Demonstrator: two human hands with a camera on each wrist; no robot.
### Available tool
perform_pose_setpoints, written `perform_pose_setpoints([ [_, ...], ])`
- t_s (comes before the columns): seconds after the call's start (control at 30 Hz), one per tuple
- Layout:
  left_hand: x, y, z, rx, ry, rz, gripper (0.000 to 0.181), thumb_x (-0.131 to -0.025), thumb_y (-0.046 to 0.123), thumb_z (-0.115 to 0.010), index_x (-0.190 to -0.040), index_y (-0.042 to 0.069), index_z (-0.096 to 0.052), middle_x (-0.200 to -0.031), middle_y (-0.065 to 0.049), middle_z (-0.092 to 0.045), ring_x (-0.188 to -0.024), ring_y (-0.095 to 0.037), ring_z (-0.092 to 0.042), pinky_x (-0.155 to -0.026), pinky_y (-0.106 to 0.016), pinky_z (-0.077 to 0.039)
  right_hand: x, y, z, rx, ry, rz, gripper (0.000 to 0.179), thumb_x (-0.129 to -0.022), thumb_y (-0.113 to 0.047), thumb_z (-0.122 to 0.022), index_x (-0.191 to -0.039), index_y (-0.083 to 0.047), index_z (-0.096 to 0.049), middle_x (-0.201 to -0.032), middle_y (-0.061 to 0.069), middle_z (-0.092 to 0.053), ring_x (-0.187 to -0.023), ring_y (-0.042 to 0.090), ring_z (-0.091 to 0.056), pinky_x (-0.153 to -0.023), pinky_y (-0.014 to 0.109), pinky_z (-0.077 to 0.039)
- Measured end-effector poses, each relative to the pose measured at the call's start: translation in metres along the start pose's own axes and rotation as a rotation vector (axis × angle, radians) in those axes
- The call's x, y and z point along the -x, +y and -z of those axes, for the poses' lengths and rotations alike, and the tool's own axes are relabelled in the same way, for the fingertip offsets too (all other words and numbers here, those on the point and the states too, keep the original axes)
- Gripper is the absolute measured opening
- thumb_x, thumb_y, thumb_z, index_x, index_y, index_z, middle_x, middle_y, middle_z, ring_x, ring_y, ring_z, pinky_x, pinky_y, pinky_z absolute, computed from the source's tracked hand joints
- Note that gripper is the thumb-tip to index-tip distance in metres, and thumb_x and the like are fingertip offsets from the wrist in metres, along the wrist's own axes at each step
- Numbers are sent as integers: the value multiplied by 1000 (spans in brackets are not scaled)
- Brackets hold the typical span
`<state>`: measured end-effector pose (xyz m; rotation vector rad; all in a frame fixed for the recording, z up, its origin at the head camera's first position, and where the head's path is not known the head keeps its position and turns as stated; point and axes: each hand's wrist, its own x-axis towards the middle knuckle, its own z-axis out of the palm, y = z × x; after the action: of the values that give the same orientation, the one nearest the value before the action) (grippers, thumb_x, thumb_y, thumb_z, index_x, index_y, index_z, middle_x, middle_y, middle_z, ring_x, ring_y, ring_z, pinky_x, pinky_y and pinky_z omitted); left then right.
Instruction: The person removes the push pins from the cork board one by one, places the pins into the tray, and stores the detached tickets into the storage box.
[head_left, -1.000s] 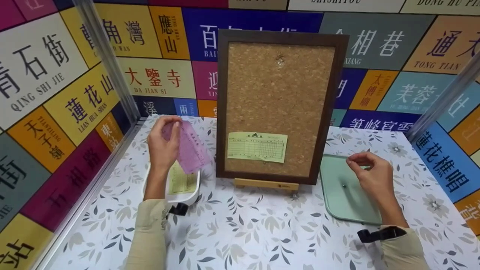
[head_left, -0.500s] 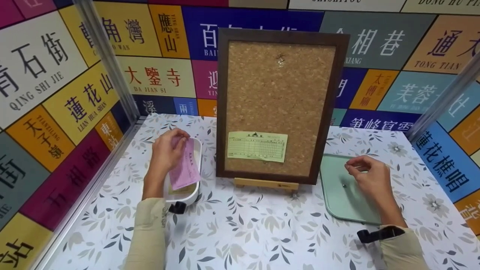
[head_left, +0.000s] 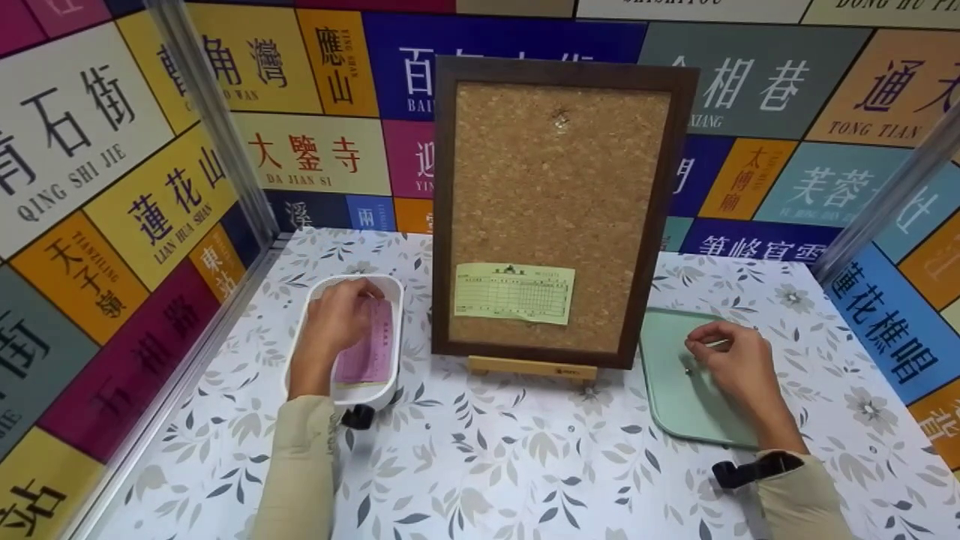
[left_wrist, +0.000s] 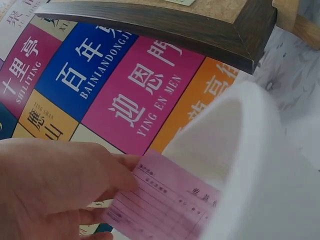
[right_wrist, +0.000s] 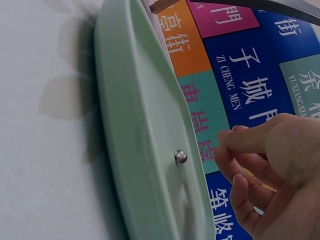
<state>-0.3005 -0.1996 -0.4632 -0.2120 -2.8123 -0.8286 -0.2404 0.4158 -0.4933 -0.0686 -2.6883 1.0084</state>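
Note:
In the head view my left hand (head_left: 337, 319) reaches into a white tub (head_left: 291, 367) and holds a pink printed slip (head_left: 375, 345) by its edge. The left wrist view shows the slip (left_wrist: 160, 200) between thumb and fingers, close to the tub's wall (left_wrist: 270, 170). A yellow-green edge shows beneath the slip. Above a pale green tray (head_left: 667, 405) hovers my right hand (head_left: 739, 367), its fingers loosely bent and nothing visible between them. Near those fingers a small silver ball-headed piece (right_wrist: 181, 156) sits on the tray.
A dark-framed cork board (head_left: 555, 195) stands upright on a wooden easel (head_left: 525, 367) between the hands. It carries a yellow-green form (head_left: 514, 294) low on the left and a small shiny spot near the top. Sign-covered walls enclose the floral tabletop (head_left: 480, 465).
My left hand has lowered the pink slip from above the tub down into it, over the yellow-green paper there. The right hand has dipped slightly toward the tray.

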Motion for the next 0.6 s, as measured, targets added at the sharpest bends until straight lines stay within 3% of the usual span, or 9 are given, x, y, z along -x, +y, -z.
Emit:
perform_pose_setpoints([
  [0.13,3,-3,-2,-39,-137,69,29,-104,20,-61,-129,12,-74,-134,-18,-74,-129,-48,-65,-106,-70,-48,0,4,1,-1,-8,-2,11,-98,-16,-80,-107,-11,-81,-104,13,-82,-77,-1,-70,-66,15,-51],
  [0.23,4,-4,-4,-64,-204,103,37,-106,24,-57,-138,11,-69,-138,-22,-70,-132,-51,-62,-108,-73,-46,0,8,3,16,-12,-23,11,-98,-18,-80,-107,-12,-81,-104,13,-82,-76,-1,-69,-66,16,-50],
  [0.6,2,-1,-2,-41,-240,99,47,-106,25,-62,-150,9,-60,-151,-28,-59,-143,-54,-49,-117,-72,-40,0,17,3,64,-69,-51,14,-99,-19,-80,-109,-9,-80,-106,16,-80,-74,1,-68,-62,21,-52],
])
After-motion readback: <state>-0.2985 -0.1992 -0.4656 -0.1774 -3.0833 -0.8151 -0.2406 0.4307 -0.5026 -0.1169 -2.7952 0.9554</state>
